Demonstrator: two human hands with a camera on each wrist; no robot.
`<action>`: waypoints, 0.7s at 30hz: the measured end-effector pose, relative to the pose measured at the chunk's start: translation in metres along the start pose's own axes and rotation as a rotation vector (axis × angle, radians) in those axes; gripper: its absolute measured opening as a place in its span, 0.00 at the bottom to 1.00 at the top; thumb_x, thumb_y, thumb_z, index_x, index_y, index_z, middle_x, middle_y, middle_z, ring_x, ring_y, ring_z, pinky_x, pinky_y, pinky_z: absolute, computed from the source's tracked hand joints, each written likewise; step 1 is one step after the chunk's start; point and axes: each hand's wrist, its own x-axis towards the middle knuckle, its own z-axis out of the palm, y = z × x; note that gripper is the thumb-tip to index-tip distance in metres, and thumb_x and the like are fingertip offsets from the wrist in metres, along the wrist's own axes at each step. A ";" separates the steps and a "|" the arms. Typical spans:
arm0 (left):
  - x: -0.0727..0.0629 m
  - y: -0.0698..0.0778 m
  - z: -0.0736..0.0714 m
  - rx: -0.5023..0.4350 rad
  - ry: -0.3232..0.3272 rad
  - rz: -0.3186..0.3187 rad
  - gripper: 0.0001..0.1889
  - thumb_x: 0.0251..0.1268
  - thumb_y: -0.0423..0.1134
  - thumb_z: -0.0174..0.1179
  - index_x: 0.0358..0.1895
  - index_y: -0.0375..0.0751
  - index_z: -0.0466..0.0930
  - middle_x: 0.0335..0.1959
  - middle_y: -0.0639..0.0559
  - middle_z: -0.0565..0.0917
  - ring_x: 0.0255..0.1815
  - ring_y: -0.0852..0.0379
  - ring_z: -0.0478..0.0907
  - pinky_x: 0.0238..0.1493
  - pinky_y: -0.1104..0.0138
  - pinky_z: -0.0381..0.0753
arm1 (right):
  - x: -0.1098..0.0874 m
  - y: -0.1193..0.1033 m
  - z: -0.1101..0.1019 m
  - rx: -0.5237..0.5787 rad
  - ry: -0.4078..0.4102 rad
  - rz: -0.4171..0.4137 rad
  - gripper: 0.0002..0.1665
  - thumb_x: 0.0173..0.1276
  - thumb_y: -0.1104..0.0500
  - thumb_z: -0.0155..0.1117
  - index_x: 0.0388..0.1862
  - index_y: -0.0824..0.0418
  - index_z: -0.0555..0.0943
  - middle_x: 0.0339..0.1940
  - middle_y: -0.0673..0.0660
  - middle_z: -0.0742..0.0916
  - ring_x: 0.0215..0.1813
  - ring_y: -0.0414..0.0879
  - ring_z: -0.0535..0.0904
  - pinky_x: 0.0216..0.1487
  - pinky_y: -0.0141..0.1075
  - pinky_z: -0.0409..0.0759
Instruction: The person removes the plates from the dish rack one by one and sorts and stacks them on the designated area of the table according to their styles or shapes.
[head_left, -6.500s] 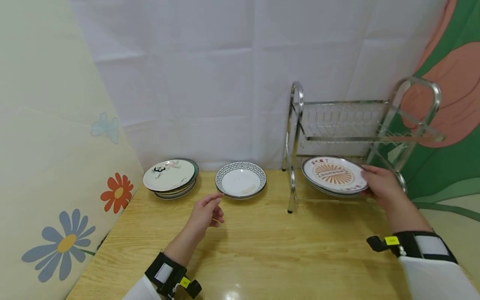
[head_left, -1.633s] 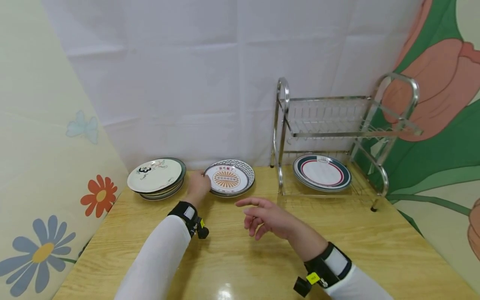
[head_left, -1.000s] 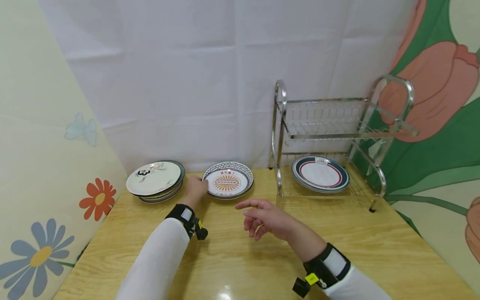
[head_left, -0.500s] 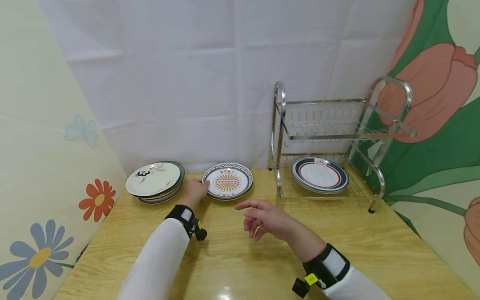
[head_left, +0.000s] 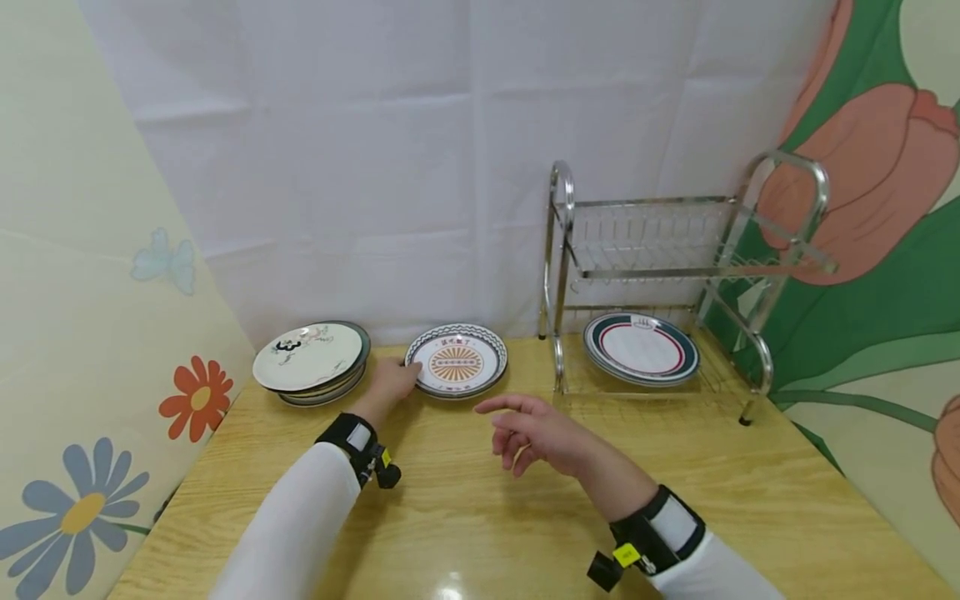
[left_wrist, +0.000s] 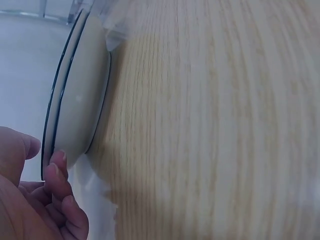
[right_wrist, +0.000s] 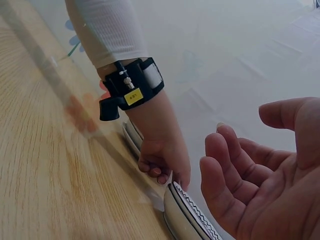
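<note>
In the head view, a white plate with an orange sunburst (head_left: 454, 364) lies on top of a plate with a black wavy rim (head_left: 493, 337). My left hand (head_left: 388, 382) is at its left edge. In the left wrist view the fingertips (left_wrist: 59, 162) reach the underside of the stacked plates (left_wrist: 82, 95), while the thumb stands just off the rim. My right hand (head_left: 543, 433) hovers over the table with loosely bent fingers and holds nothing; the right wrist view shows its palm (right_wrist: 270, 185) near the left forearm.
At left stands a stack of plates topped by a cream plate (head_left: 307, 357). A two-tier metal dish rack (head_left: 690, 272) is at right; its lower tier bears plates, the top one with a dark green and red rim (head_left: 641, 348). Everything stands on a wooden table (head_left: 465, 517).
The sunburst plate, held by the right hand at the rack's lower tier earlier, now lies on the middle stack. Most recently my left wrist has shifted slightly left; the right hand has barely moved.
</note>
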 end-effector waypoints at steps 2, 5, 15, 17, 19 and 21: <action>-0.001 -0.001 -0.002 -0.015 -0.014 0.009 0.26 0.77 0.51 0.53 0.68 0.36 0.75 0.31 0.46 0.82 0.29 0.54 0.79 0.29 0.67 0.75 | 0.000 -0.001 -0.001 -0.014 0.016 -0.007 0.28 0.80 0.53 0.53 0.72 0.63 0.71 0.31 0.51 0.84 0.29 0.43 0.82 0.31 0.36 0.83; -0.004 0.000 -0.006 -0.054 -0.042 0.005 0.28 0.77 0.50 0.53 0.73 0.39 0.70 0.26 0.49 0.80 0.22 0.56 0.77 0.23 0.67 0.73 | 0.000 -0.004 -0.003 -0.047 0.054 -0.017 0.27 0.80 0.53 0.53 0.72 0.62 0.72 0.32 0.52 0.84 0.29 0.44 0.82 0.31 0.36 0.83; -0.042 0.002 -0.017 -0.194 -0.132 0.106 0.32 0.78 0.51 0.53 0.79 0.43 0.62 0.52 0.37 0.86 0.41 0.44 0.88 0.26 0.66 0.78 | -0.005 -0.020 -0.016 -0.111 0.227 -0.142 0.26 0.78 0.58 0.53 0.70 0.69 0.71 0.33 0.51 0.84 0.29 0.43 0.82 0.30 0.36 0.83; -0.053 0.004 -0.019 -0.231 -0.151 0.128 0.33 0.78 0.50 0.54 0.80 0.43 0.61 0.53 0.37 0.86 0.46 0.42 0.88 0.28 0.65 0.79 | -0.007 -0.025 -0.021 -0.130 0.270 -0.158 0.26 0.77 0.59 0.53 0.70 0.69 0.71 0.33 0.51 0.84 0.29 0.43 0.82 0.30 0.36 0.83; -0.063 0.005 -0.020 -0.257 -0.158 0.143 0.33 0.77 0.49 0.54 0.80 0.43 0.61 0.54 0.37 0.85 0.47 0.42 0.87 0.29 0.64 0.80 | -0.009 -0.030 -0.028 -0.168 0.313 -0.166 0.26 0.78 0.59 0.54 0.70 0.69 0.72 0.34 0.52 0.84 0.29 0.43 0.82 0.30 0.37 0.84; -0.072 0.005 -0.021 -0.282 -0.154 0.146 0.32 0.77 0.49 0.55 0.79 0.44 0.63 0.54 0.38 0.85 0.47 0.43 0.87 0.29 0.65 0.80 | -0.010 -0.035 -0.036 -0.213 0.359 -0.172 0.25 0.78 0.58 0.54 0.69 0.68 0.72 0.35 0.53 0.83 0.31 0.44 0.82 0.31 0.37 0.84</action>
